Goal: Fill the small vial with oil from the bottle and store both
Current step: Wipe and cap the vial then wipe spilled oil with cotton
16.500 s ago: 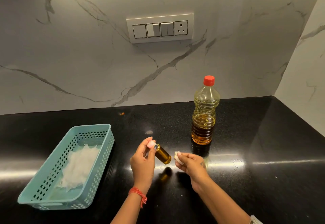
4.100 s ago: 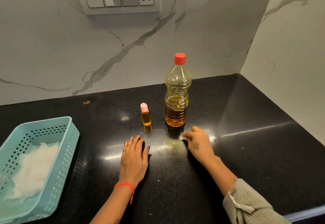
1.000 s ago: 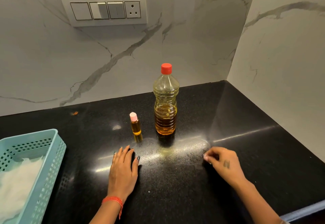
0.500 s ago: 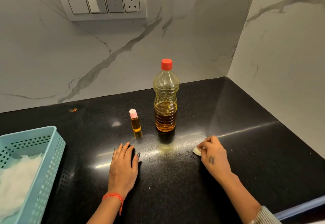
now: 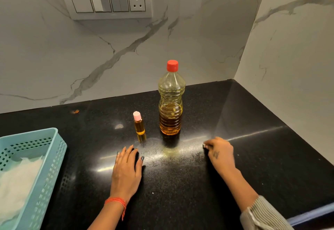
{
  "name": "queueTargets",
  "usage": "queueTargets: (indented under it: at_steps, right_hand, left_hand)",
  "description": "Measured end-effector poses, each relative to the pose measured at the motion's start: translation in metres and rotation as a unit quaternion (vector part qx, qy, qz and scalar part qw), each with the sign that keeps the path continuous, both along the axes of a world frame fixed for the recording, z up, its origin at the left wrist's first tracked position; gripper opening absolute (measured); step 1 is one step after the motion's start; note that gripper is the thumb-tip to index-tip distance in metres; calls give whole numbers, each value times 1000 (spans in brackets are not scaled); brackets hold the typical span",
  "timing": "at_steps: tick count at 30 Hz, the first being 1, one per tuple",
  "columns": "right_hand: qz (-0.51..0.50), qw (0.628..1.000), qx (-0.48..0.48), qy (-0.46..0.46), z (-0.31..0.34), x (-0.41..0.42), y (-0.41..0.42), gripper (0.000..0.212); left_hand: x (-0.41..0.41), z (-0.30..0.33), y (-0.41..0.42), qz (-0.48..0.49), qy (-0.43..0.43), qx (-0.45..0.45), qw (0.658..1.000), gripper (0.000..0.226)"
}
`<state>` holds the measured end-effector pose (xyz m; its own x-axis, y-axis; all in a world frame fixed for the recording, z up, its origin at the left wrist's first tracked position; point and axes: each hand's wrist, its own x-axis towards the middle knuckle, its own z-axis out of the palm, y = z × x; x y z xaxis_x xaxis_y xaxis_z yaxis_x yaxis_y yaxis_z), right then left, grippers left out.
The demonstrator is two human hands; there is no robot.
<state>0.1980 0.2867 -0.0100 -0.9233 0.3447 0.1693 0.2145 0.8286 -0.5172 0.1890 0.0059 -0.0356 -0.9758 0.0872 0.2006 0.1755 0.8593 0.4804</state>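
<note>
1. The tabletop (image 5: 253, 157) is black and glossy, with a pale smeared sheen in front of the bottle. Compared with half a second ago, that sheen looks much the same.
2. The basket (image 5: 45, 166), light blue and perforated, sits well left of the bottle at the frame edge, with white wadding (image 5: 16, 184) lying inside; it has not moved.
3. The bottle (image 5: 170, 101) stands upright, long axis vertical, red cap (image 5: 172, 65) on and pointing up. Oil fills roughly its lower part. It is in the same spot as in the earlier frames.
4. The left hand (image 5: 126, 170) lies flat on the tabletop, in front and to the left of the bottle, fingers straight and together, holding nothing. It has stayed put since a second ago. A red thread (image 5: 115, 201) circles its wrist.
5. The right hand (image 5: 219, 153) rests in front and to the right of the bottle, fingers curled; a small white scrap (image 5: 205, 145) shows at the fingertips, seemingly pinched and pressed to the tabletop. Half a second ago the scrap showed more plainly below the hand.
6. The vial (image 5: 139, 124) stands upright just left of the bottle, apart from it, long axis vertical, pink cap (image 5: 136, 115) on top, amber oil inside. It is unmoved, and neither hand touches it.
</note>
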Motion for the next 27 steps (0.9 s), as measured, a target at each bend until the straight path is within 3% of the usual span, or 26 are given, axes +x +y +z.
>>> queueTargets:
  at_steps: [7, 12, 16, 20, 24, 27]
  right_hand:
    - [204, 978, 36, -10, -17, 11, -50, 32]
    - [132, 990, 23, 38, -22, 46, 2, 28]
    - [23, 999, 31, 36, -23, 4, 22, 20]
    - [85, 996, 24, 17, -20, -22, -25, 11]
    - [202, 979, -7, 33, -28, 19, -44, 15]
    - [140, 989, -34, 42, -32, 32, -13, 21]
  left_hand:
    - [2, 1, 0, 6, 3, -1, 1000, 42]
    - [1, 0, -1, 7, 6, -2, 1000, 43]
    - [-1, -1, 0, -1, 2, -8, 1000, 43]
    - [0, 0, 0, -2, 4, -10, 1000, 41]
    - [1, 1, -1, 5, 4, -5, 1000, 42]
    - [0, 0, -1, 5, 9, -1, 1000, 41]
